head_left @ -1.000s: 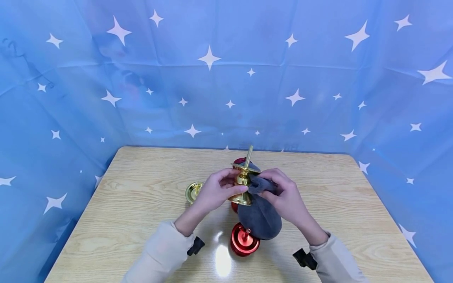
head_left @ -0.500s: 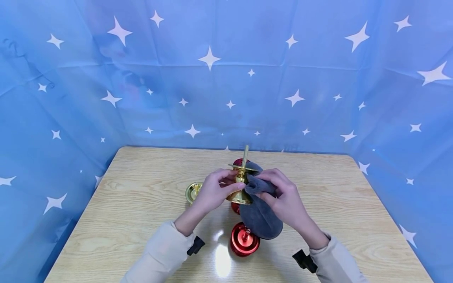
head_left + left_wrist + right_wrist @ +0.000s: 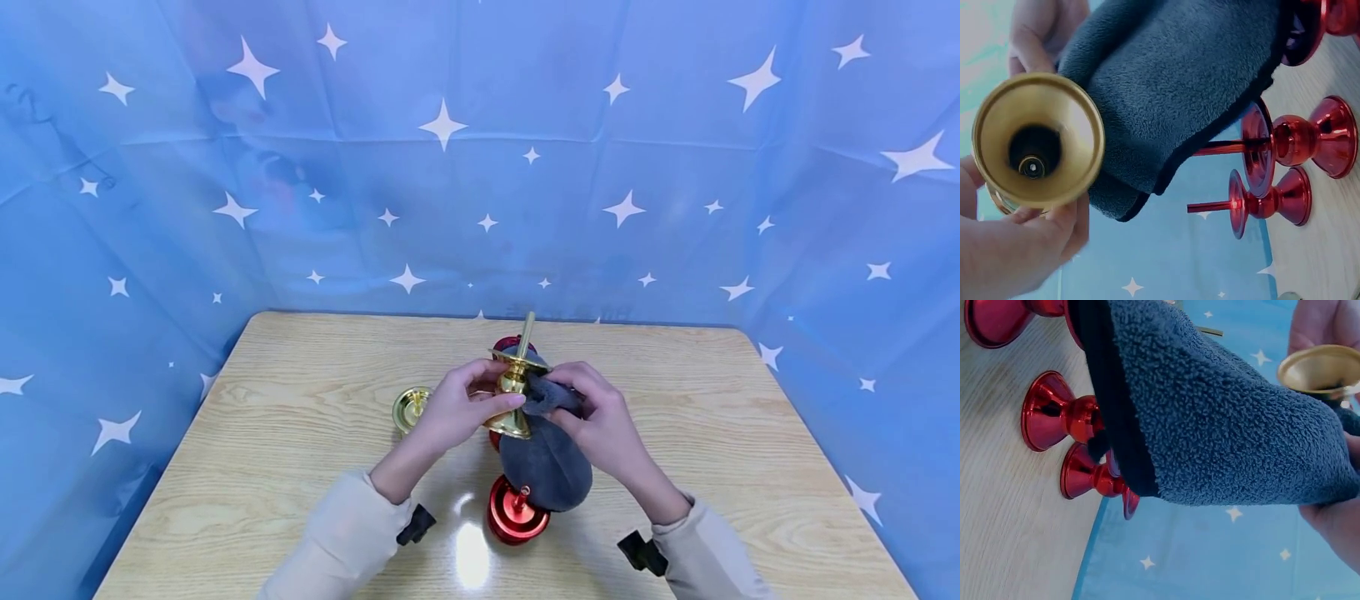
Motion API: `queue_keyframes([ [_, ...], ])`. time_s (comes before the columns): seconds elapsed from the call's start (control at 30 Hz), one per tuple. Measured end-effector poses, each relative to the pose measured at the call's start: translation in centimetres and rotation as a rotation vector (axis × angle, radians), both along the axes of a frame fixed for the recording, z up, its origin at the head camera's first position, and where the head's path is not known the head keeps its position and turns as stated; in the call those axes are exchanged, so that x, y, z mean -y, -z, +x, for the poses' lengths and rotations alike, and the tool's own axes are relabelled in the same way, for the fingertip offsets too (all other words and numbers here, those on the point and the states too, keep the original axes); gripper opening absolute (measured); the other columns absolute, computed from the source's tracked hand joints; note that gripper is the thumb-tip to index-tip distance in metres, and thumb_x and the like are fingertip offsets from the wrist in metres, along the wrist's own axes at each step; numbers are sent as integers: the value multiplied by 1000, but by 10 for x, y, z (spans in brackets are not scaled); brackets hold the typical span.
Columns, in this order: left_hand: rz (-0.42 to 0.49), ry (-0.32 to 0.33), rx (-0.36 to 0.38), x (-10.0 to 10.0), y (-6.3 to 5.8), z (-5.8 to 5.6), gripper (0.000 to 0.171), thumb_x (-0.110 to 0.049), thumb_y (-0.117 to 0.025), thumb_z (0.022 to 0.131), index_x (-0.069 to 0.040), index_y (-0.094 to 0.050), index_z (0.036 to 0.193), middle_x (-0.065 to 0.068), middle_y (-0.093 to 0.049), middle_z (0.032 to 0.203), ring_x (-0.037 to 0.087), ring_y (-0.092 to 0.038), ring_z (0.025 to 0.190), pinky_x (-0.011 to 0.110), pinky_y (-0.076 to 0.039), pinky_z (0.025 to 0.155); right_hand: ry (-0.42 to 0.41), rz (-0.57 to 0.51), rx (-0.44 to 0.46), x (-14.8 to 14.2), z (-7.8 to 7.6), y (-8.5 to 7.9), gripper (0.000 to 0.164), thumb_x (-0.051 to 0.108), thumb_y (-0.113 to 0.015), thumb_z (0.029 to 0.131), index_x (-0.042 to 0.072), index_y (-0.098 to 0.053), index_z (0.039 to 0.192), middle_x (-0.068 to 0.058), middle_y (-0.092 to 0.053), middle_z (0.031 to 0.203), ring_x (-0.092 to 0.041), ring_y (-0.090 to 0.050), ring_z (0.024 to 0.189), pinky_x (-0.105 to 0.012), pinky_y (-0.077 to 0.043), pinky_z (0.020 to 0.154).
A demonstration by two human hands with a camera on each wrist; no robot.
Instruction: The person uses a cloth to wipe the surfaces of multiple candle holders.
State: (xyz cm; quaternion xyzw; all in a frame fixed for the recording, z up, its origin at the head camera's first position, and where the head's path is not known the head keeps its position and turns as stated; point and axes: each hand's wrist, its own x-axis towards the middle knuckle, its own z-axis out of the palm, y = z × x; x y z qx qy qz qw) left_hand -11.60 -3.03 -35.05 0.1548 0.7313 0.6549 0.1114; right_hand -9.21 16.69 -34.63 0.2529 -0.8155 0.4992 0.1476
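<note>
My left hand (image 3: 468, 404) grips a gold candle holder (image 3: 513, 423) by its waist, above the table. Its thin stem points up and away, and the left wrist view looks into its hollow flared base (image 3: 1075, 140). My right hand (image 3: 603, 412) pinches a dark grey fleece cloth (image 3: 551, 467) against the holder's right side, just under the round dish. The rest of the cloth hangs down, filling much of the right wrist view as a fuzzy sheet (image 3: 1210, 419). The right fingertips are partly hidden by the cloth.
Below the hands stands a red candle holder (image 3: 517, 521), with two more red ones behind, partly covered in the head view; one red holder (image 3: 1294, 140) shows well in the left wrist view. A second gold holder (image 3: 408, 407) stands left on the wooden table (image 3: 315, 375).
The gold candle holder rocks slightly in my left hand, its stem tilting left and then back right. The cloth in my right hand shifts a little, its hanging part now farther left.
</note>
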Motion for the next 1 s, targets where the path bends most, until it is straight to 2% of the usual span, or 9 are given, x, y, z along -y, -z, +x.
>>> queue_keyframes([
  [0.2,-105,-86,-102,-2,5,-1,37,-20,-71,81,-1,-61,111,9,-59,101,21,-59,90,28,-51,75,33,62,-47,4,5,-2,37,-17,-69,69,3,-64,99,-5,-58,100,-18,-57,90,-28,-54,67],
  [0.3,-128,-87,-87,-1,6,-2,37,-22,-71,81,0,-62,110,9,-61,99,20,-59,86,27,-51,70,54,106,-99,5,6,-4,37,-16,-71,67,4,-65,98,-5,-58,101,-19,-57,90,-27,-53,65],
  [0.37,-92,-69,-45,0,5,-3,36,-20,-70,81,1,-61,109,9,-61,99,19,-59,87,27,-51,70,50,102,-114,5,5,-3,38,-18,-70,67,3,-64,98,-6,-58,101,-19,-58,89,-26,-53,65],
  [0.5,51,-9,55,4,3,-4,35,-11,-70,81,2,-58,111,12,-61,102,20,-59,90,29,-50,74,23,50,-92,2,2,-2,41,-22,-66,66,2,-63,99,-6,-59,101,-15,-57,89,-22,-52,65],
  [0.7,180,105,95,9,0,-4,47,2,-67,80,4,-49,123,18,-59,111,26,-57,101,33,-50,82,10,53,-95,0,1,-1,42,-23,-65,65,1,-63,99,-8,-59,101,-14,-56,89,-23,-52,66],
  [0.83,181,141,140,12,-2,-3,56,-11,-67,83,-1,-40,132,16,-56,119,25,-55,108,35,-47,87,34,79,-85,-2,1,-2,42,-22,-66,65,2,-63,100,-6,-59,101,-15,-56,89,-24,-52,64],
  [1.0,177,129,153,12,-6,-4,57,-33,-57,91,1,-38,132,19,-54,119,27,-53,111,35,-44,92,43,94,-89,-2,0,-3,41,-22,-67,65,2,-63,98,-5,-58,101,-14,-57,87,-24,-51,63],
])
